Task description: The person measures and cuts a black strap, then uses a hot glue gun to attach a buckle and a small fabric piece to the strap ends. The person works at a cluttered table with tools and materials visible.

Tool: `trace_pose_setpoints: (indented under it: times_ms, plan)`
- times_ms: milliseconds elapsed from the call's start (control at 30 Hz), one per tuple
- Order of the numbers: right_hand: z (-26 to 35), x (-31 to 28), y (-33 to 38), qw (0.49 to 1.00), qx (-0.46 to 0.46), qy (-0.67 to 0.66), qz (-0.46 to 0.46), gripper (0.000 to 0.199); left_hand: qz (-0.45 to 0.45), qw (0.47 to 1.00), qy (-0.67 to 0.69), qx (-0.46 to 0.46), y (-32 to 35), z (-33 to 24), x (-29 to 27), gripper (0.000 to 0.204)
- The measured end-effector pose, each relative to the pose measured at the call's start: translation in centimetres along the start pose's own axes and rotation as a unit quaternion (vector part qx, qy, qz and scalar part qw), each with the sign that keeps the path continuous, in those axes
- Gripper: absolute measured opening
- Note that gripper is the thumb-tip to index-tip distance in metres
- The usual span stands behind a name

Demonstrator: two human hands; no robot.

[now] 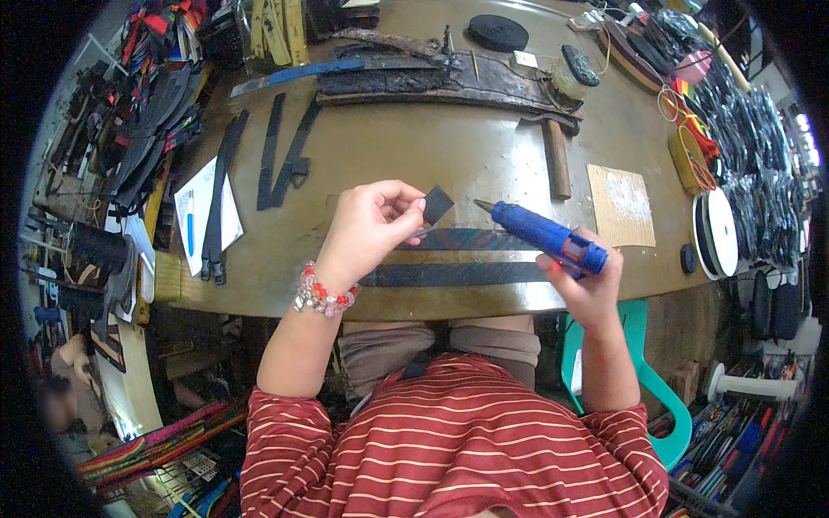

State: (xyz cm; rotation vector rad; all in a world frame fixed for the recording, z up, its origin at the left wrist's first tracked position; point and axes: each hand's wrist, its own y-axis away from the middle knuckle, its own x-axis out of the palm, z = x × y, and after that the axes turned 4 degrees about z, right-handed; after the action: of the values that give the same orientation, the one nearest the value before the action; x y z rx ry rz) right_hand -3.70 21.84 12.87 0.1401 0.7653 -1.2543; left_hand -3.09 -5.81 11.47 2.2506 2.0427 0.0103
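Observation:
Above the near part of the table, my left hand (377, 217) pinches a small black piece of strap-like material (439, 205) between thumb and fingers. Whether it joins the strip under that hand is hidden. My right hand (591, 289) is wrapped round a blue hot glue gun (540, 229), its metal nozzle pointing left toward the black piece, a short gap apart. Beneath both hands lie two long dark straps, the farther strap (471, 239) and the nearer strap (462, 274), stretched side by side across the table.
A wooden-handled hammer (559, 160) and a whitish-stained board (622, 205) lie right. Behind them is a long dark worn block (397, 85). Black straps (271, 155) and white paper (231, 226) with a blue pen lie left. A white spool (718, 233) stands at the right edge.

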Motion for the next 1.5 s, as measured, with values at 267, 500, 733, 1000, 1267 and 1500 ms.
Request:
trace_pose_setpoints:
  times_ms: [267, 500, 733, 1000, 1267, 1500]
  plan:
    - [1.5, 1.2, -0.9, 0.995, -0.067, 0.079, -0.004, 0.027, 0.005, 1.0, -0.026, 0.008, 0.6, -0.7, 1.0, 0.013]
    - [1.4, 1.6, -1.2, 0.992, -0.084, 0.093, -0.013, 0.028, 0.0, 0.997, -0.077, 0.015, 1.1, -0.6, 1.2, 0.013]
    - [1.5, 0.3, -0.6, 0.986, -0.069, 0.152, 0.011, 0.035, -0.008, 0.998, -0.06, 0.022, 0.3, 0.2, 1.9, 0.013]
    - [-2.0, -2.7, 2.4, 0.952, -0.029, 0.292, 0.085, 0.026, 0.04, 0.999, -0.004, -0.01, -0.9, 2.2, 4.3, 0.012]
    - [-19.3, -9.5, 4.9, 0.835, 0.368, 0.293, -0.287, 0.048, 0.155, 0.945, 0.279, -0.076, -0.8, 5.3, 6.8, 0.009]
    - [-9.0, 0.8, 9.2, 0.972, 0.123, -0.046, -0.193, 0.028, 0.082, 0.904, 0.413, -0.078, 2.4, 7.2, 11.5, 0.007]
